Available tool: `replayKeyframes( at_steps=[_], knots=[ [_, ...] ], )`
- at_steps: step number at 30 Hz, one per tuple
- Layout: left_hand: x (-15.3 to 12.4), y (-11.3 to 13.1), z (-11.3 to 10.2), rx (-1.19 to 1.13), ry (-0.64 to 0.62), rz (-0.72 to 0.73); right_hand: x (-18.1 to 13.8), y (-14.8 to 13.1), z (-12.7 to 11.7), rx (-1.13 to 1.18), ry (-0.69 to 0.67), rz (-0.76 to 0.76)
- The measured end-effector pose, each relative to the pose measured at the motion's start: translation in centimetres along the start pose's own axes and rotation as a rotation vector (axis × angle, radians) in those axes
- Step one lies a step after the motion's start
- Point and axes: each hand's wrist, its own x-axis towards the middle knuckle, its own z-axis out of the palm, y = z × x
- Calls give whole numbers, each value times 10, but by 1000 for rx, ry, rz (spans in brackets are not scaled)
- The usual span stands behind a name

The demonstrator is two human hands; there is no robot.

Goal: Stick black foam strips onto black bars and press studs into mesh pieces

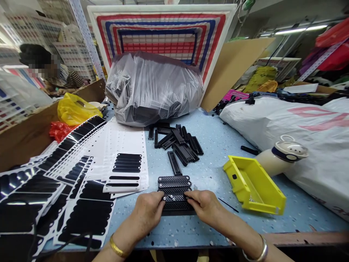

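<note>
My left hand [149, 208] and my right hand [205, 206] are closed on opposite ends of a black textured bar [175, 198], with thumbs and fingers pinching at its ends. Small silver round pieces [171, 197] show on its upper face. Similar black bars [173, 179] lie side by side just beyond it, with silver dots at their ends. A dark flat edge [177, 213] shows under the row on the near side. Farther back is a loose pile of black bars [178, 140], and one separate bar [174, 163] points toward the row.
Sheets with black stickers [127, 163] cover the left side. A yellow bin [255, 185] holding tiny parts and a cream bottle [280, 156] stand right. Behind are a filled plastic bag [155, 87] and a striped crate [163, 22]. A white sack [294, 123] bulges rightward. Another person [62, 76] sits far left.
</note>
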Motion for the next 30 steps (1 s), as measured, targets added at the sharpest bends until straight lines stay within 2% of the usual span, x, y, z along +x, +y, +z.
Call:
replayKeyframes(
  at_steps=[4,8,11,14,20,25,30],
  knots=[
    [-10,-6,-2,-36,122,16,-8,8,4,32,138,-61],
    [-21,-6,0,58,120,114,-28,13,7,-84,189,-184],
    [-25,-3,4,165,69,184,-43,9,8,-215,166,-250],
    [-26,-2,7,217,12,212,-50,2,5,-295,120,-249],
    [-25,-3,8,235,-82,186,-47,-4,4,-373,72,-260],
    [-26,-5,10,257,-109,185,-44,-9,-3,-475,-12,-292],
    [-25,-5,9,220,-129,178,-50,-1,-2,-501,-1,-258]
  ],
)
